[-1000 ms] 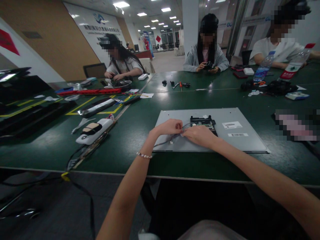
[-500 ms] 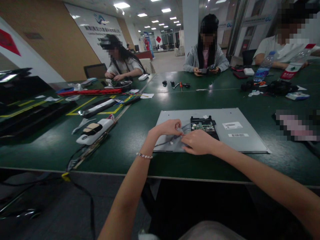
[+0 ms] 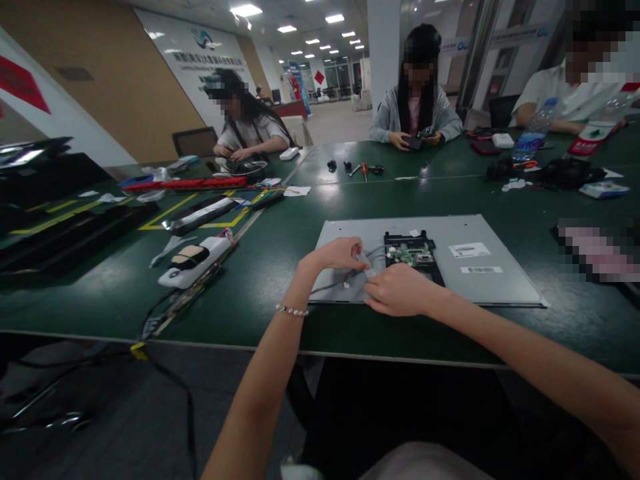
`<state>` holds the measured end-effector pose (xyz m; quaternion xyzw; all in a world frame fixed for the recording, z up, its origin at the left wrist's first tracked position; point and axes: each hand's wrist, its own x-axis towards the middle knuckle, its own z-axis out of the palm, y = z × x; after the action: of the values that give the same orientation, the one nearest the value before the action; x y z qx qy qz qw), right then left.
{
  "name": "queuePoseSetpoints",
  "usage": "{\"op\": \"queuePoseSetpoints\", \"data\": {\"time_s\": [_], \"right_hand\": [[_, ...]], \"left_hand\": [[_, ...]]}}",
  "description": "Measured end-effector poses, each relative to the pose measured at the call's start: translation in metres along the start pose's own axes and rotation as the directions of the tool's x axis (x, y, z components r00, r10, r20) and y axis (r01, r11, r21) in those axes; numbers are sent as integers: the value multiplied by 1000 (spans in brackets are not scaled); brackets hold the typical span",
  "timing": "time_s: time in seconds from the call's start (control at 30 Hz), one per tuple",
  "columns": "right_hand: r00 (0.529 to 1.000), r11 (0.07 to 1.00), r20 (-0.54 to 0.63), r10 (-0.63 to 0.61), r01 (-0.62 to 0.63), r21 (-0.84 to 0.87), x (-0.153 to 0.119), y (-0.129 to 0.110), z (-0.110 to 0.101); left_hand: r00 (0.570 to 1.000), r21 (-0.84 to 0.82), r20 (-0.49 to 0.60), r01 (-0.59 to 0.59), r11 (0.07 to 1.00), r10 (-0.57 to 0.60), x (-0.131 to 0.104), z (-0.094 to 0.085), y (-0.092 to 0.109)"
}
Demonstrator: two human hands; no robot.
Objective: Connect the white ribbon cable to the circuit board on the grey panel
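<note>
A flat silvery panel point(image 3: 480, 233) with two white labels lies on the table in front of me. On its middle sits a green circuit board point(image 3: 407, 255) in a black bracket, with grey cables point(image 3: 374, 254) running out to the left. My left hand point(image 3: 340, 253) is closed in a pinch on one end of a pale strip of tape point(image 3: 369, 267). Its other end is pinched by my right hand point(image 3: 400, 290), which is closed just below the board and partly covers the bracket. The strip is stretched between the two hands, above the cables. Fingertip contact is partly hidden.
Left on the green table point(image 3: 280, 267) are a white device point(image 3: 197, 263), a black-and-silver bar point(image 3: 205, 213) and long black frames point(image 3: 75, 230). Small tools, including an orange screwdriver point(image 3: 365, 172), lie beyond the panel. Bottles point(image 3: 535, 130) stand far right. Several people sit opposite.
My hands have drawn slightly apart, and more of the pale strip shows between them. The whole view has shifted a little to the right.
</note>
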<state>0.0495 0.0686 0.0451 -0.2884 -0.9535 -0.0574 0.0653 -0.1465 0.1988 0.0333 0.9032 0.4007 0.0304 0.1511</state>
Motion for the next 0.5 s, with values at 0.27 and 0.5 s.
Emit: {"op": "queuePoseSetpoints", "data": {"time_s": [0.27,0.5], "right_hand": [[925,952,-228,305,-301,52,-40,76,-14],[847,846,-89,523,-505,169,-181,160,15]], "left_hand": [[998,67,-32,-48,997,50,-4,-4,6],[990,29,-84,-115,993,117,-8,-16,15]]}}
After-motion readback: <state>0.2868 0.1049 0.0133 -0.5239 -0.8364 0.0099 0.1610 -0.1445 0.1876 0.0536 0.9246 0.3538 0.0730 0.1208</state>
